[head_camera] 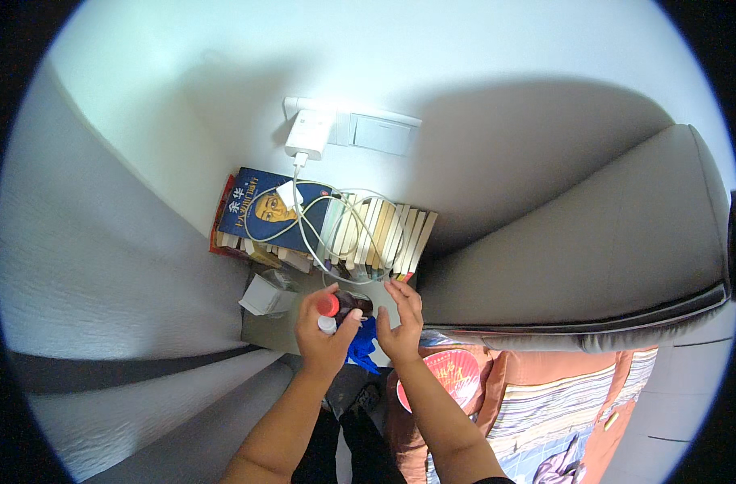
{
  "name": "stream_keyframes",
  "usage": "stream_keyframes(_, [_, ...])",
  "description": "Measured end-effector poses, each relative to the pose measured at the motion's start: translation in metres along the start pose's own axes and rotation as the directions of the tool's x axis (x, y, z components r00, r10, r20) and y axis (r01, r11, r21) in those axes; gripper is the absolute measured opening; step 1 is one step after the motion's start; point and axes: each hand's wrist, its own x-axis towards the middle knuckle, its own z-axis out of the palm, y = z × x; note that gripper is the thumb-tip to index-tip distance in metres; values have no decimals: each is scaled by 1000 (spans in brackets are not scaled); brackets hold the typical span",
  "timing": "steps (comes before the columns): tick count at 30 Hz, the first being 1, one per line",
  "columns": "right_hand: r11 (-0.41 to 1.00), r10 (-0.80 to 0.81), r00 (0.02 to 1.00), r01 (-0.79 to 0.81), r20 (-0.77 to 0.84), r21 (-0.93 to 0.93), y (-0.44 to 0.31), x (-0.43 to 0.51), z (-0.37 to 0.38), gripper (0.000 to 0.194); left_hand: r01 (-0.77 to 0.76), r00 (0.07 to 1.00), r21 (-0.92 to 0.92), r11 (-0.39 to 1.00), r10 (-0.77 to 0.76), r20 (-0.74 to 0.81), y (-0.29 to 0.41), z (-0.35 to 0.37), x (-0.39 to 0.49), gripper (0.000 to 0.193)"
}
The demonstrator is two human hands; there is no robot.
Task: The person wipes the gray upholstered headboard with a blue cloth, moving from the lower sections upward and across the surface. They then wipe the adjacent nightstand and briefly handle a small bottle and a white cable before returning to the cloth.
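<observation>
My left hand (324,333) is closed around a dark bottle (353,304) with a red cap, tilted over the small table (271,333). A small white-topped item (327,325) shows between its thumb and fingers; whether it is a separate container I cannot tell. Just right of the bottle, my right hand (400,323) has its fingers apart and holds nothing. Bright blue crumpled material (362,348) lies below and between the hands. A white box (262,295) stands left of my left hand, beside clear plastic.
Behind the hands stands a row of books (380,233), with a blue-covered book (271,209) on top at left. A white cable (301,227) loops over them from a charger (308,134) in the wall. A grey headboard (586,242) and a bed with a red round fan (443,378) are at right.
</observation>
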Motion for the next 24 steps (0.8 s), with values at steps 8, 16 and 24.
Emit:
stream_keyframes(8, [997, 12, 998, -8, 55, -70, -35, 19, -13, 69, -165, 973, -1, 986, 163, 164, 13, 24, 23, 42])
stream_keyframes(16, [998, 59, 995, -60, -80, -18, -14, 85, -18, 52, -320, 911, 6, 947, 306, 276, -3, 53, 83, 58])
stream_keyframes(24, [972, 225, 962, -232, -156, -30, 45, 125, 30, 48, -99, 989, 163, 982, 115, -95, 8, 56, 114, 46])
